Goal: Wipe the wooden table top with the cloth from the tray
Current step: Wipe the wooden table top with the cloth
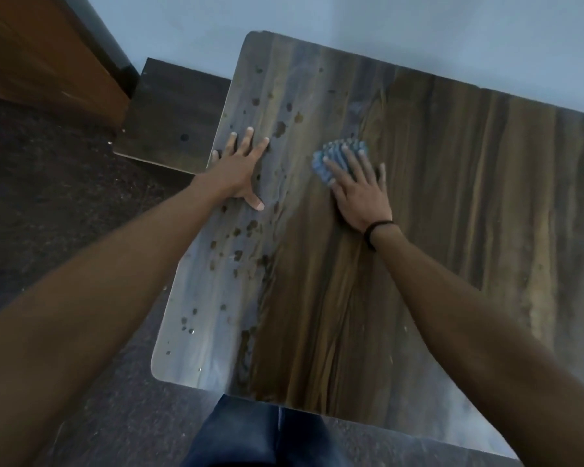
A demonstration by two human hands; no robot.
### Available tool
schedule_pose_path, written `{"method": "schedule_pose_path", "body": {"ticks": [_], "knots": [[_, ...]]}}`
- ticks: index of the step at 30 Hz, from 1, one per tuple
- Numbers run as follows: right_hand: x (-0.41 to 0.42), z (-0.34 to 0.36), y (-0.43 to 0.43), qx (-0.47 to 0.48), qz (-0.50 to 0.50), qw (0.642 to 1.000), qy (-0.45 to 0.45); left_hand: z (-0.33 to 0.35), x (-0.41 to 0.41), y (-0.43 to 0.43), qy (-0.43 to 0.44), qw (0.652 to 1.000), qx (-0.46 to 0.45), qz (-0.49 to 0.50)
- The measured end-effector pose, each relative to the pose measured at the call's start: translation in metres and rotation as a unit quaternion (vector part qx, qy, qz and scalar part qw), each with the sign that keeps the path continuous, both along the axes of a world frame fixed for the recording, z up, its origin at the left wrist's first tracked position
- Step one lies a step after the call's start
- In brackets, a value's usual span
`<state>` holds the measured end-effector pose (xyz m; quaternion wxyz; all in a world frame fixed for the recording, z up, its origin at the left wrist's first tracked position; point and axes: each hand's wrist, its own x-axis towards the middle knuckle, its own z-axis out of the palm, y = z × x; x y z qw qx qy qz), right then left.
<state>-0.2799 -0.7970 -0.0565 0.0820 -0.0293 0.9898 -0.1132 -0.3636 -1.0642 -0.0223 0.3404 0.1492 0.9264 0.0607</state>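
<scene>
Head view: along the table top's point(452, 197) left strip lie scattered dark wet spots point(243, 230). Strokes kept mid-table could miss them, or the left hand point(240, 166), flat with fingers spread near that left edge, could smear them. Toward the table top's middle, the right hand point(358, 187) presses the blue cloth point(334, 155) flat under straight fingers.

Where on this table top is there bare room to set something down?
Bare: the wood right of the right hand and cloth, to the right edge of the table top, and the near patch between the forearms. Crowded: the left strip, where the left hand lies flat among dark spots.
</scene>
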Motion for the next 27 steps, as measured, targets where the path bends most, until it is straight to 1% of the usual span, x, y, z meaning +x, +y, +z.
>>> {"method": "schedule_pose_path", "body": {"ticks": [1,2,3,4,6,7,8,9,10,12,13,14,15,16,18,19,20,21,22,24,25,26,27], "knots": [[-0.004,0.001,-0.008,-0.01,-0.039,0.999,0.001,0.0,0.0,-0.001,0.002,1.0,0.001,-0.001],[0.0,-0.001,-0.017,-0.004,-0.039,0.999,0.012,0.0,-0.001,-0.001,0.002,1.0,0.002,-0.002],[0.013,-0.005,-0.026,0.016,0.005,1.0,0.024,-0.001,-0.001,-0.001,0.003,1.0,0.002,0.0],[0.029,-0.008,-0.031,0.027,0.075,0.996,0.034,-0.001,-0.001,-0.001,0.004,1.0,0.001,0.002],[0.046,-0.01,-0.023,0.033,0.2,0.978,0.037,-0.002,-0.001,0.001,0.008,1.0,-0.001,0.0],[0.038,-0.01,-0.014,0.036,0.229,0.972,0.037,-0.001,-0.001,0.003,0.008,1.0,-0.001,-0.001],[0.022,-0.009,-0.004,0.039,0.214,0.975,0.036,-0.001,-0.002,0.004,0.005,1.0,0.0,0.0],[0.003,-0.008,0.003,0.035,0.162,0.986,0.032,0.0,-0.003,0.006,-0.001,1.0,-0.002,0.001],[-0.017,-0.005,0.009,0.021,0.085,0.996,0.02,0.001,-0.004,0.008,-0.005,1.0,-0.006,0.003],[-0.044,0.0,0.01,-0.027,-0.056,0.998,-0.008,0.004,-0.004,0.01,-0.007,1.0,-0.019,0.005],[-0.044,0.001,0.002,-0.037,-0.089,0.995,-0.007,0.005,-0.005,0.011,-0.008,1.0,-0.024,0.003],[-0.036,-0.001,-0.008,-0.023,-0.088,0.996,0.003,0.005,-0.005,0.012,-0.009,1.0,-0.025,0.002],[-0.021,-0.004,-0.018,0.002,-0.049,0.999,0.016,0.004,-0.008,0.013,-0.008,1.0,-0.022,0.003],[0.0,-0.007,-0.024,0.02,0.012,0.999,0.026,0.004,-0.011,0.015,-0.004,1.0,-0.018,0.002],[0.025,-0.009,-0.018,0.022,0.139,0.99,0.029,0.006,-0.024,0.021,0.012,1.0,-0.015,-0.004],[0.021,-0.008,-0.009,0.023,0.184,0.982,0.027,0.007,-0.033,0.025,0.022,1.0,-0.013,-0.006],[0.007,-0.007,0.002,0.031,0.203,0.978,0.027,0.007,-0.043,0.028,0.028,1.0,-0.009,-0.004],[-0.014,-0.006,0.012,0.039,0.192,0.98,0.027,0.008,-0.055,0.031,0.026,1.0,-0.006,0.002],[-0.039,-0.005,0.021,0.036,0.156,0.987,0.021,0.009,-0.066,0.032,0.019,1.0,-0.004,0.011],[-0.088,0.003,0.035,0.003,0.039,0.999,-0.019,0.007,-0.081,0.033,-0.001,0.999,-0.012,0.035],[-0.101,0.005,0.037,-0.021,-0.016,0.999,-0.031,0.006,-0.083,0.034,-0.012,0.999,-0.019,0.044],[-0.106,0.005,0.035,-0.036,-0.048,0.998,-0.034,0.005,-0.084,0.037,-0.023,0.998,-0.024,0.051],[-0.103,0.004,0.027,-0.034,-0.057,0.997,-0.032,0.005,-0.084,0.04,-0.029,0.998,-0.024,0.059]]}}
